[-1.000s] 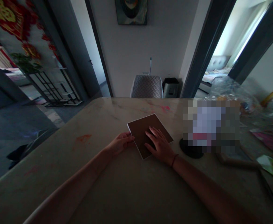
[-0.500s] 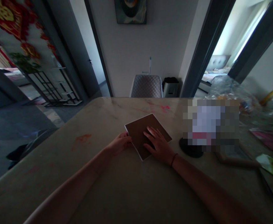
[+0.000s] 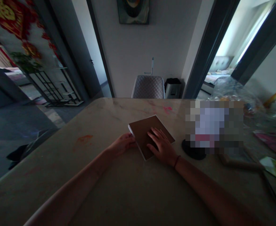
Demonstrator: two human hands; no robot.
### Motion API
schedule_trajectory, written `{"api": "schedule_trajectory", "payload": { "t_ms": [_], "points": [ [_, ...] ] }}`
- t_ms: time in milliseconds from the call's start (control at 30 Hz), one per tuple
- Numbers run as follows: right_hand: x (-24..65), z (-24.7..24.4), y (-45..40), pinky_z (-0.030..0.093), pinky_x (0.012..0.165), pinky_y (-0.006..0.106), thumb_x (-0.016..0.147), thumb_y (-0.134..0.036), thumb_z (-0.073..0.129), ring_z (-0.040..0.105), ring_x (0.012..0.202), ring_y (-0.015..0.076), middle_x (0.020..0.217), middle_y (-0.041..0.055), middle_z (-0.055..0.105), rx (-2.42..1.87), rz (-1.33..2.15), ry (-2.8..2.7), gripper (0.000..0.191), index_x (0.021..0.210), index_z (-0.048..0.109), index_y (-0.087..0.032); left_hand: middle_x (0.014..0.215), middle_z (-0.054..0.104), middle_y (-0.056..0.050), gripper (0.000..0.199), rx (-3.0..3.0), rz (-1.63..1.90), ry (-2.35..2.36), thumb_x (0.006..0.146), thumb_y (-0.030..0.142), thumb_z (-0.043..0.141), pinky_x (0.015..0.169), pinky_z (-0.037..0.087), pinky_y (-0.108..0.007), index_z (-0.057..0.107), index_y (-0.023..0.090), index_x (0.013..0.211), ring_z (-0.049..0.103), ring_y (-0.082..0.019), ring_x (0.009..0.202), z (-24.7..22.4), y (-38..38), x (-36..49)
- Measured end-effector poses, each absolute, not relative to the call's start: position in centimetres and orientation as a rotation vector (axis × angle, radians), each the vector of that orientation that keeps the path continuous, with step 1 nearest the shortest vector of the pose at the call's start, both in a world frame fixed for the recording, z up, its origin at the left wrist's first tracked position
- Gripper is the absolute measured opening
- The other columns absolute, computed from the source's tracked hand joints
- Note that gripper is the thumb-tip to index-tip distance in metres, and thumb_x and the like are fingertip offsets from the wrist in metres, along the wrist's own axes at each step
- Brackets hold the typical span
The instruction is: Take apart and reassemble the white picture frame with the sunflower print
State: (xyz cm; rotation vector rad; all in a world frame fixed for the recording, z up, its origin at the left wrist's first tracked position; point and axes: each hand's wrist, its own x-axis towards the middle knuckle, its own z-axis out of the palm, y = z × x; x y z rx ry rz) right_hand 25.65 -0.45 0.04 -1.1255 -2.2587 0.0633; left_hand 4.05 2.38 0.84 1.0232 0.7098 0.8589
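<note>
A thin notebook [image 3: 141, 131] with a plain brown cover and white page edges lies at an angle on the table [image 3: 126, 194]. At its left edge, my left hand [image 3: 124, 142] has its fingers curled in and gripping; some fingertips are hidden at or under the edge. My right hand [image 3: 163, 147] rests flat on the cover with fingers spread, a dark band around its wrist.
To the right stand a black round base [image 3: 193, 150] and a blurred-out patch above it. Beyond lie a tray-like frame [image 3: 239, 161], a green-white packet [image 3: 273, 168] and clear plastic bags [image 3: 232, 89]. A quilted chair [image 3: 148, 87] stands at the far edge.
The notebook has shifted very slightly to the right, and its left edge looks a little thicker or raised. My left fingers have moved slightly further in at that edge.
</note>
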Motion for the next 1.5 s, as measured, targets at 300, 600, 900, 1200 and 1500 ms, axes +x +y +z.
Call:
{"api": "schedule_trajectory", "payload": {
  "t_ms": [300, 600, 900, 1200, 1500],
  "points": [
    [25.8, 0.4, -0.9, 0.022, 0.107, 0.049, 0.078, -0.056, 0.046, 0.025, 0.131, 0.0249, 0.139, 0.0151, 0.034, -0.929, 0.07, -2.347, 0.067, 0.13, 0.039, -0.014, 0.106, 0.064, -0.012, 0.038, 0.996, 0.911, 0.7, 0.07, 0.012, 0.063, 0.082, 0.048, -0.035, 0.056, 0.013, 0.108, 0.062, -0.021, 0.089, 0.8, 2.4, 4.2],
    [25.6, 0.4, -1.0, 0.021, 0.107, 0.049, 0.068, -0.061, 0.055, 0.028, 0.129, 0.0262, 0.137, 0.0156, 0.037, -0.879, 0.118, -2.406, 0.079, 0.129, 0.041, -0.014, 0.122, 0.053, -0.012, 0.115, 1.086, 1.11, 0.837, 0.059, 0.004, 0.072, 0.075, 0.051, -0.037, -0.007, 0.036, 0.137, 0.059, -0.024, 0.097, 0.8, 1.9, 5.2],
    [25.7, 0.0, -0.8, 0.026, 0.106, 0.047, 0.073, -0.044, 0.057, 0.033, 0.127, 0.0241, 0.132, 0.0144, 0.044, -0.863, 0.159, -2.342, 0.058, 0.122, 0.049, -0.014, 0.123, 0.05, -0.015, 0.118, 1.078, 1.077, 0.931, 0.057, 0.005, 0.072, 0.07, 0.052, -0.031, -0.01, 0.032, 0.138, 0.059, -0.024, 0.097, 0.9, 2.1, 5.1],
    [25.4, -0.2, -0.7, 0.028, 0.104, 0.047, 0.079, -0.032, 0.05, 0.041, 0.121, 0.0226, 0.124, 0.0129, 0.053, -0.886, 0.088, -2.288, 0.041, 0.116, 0.054, -0.015, 0.106, 0.058, -0.008, 0.1, 1.042, 1.115, 0.977, 0.058, 0.006, 0.069, 0.068, 0.051, -0.03, 0.009, 0.028, 0.136, 0.06, -0.019, 0.086, 0.5, 2.2, 5.3],
    [25.8, 0.2, -0.8, 0.027, 0.105, 0.048, 0.076, -0.04, 0.054, 0.038, 0.123, 0.0237, 0.129, 0.0135, 0.047, -0.921, 0.194, -2.268, 0.051, 0.121, 0.048, -0.016, 0.097, 0.057, -0.004, 0.069, 1.041, 1.203, 1.01, 0.064, 0.014, 0.064, 0.067, 0.051, -0.032, 0.03, 0.024, 0.123, 0.059, -0.019, 0.081, -0.2, 2.5, 5.2]
  ]
}}
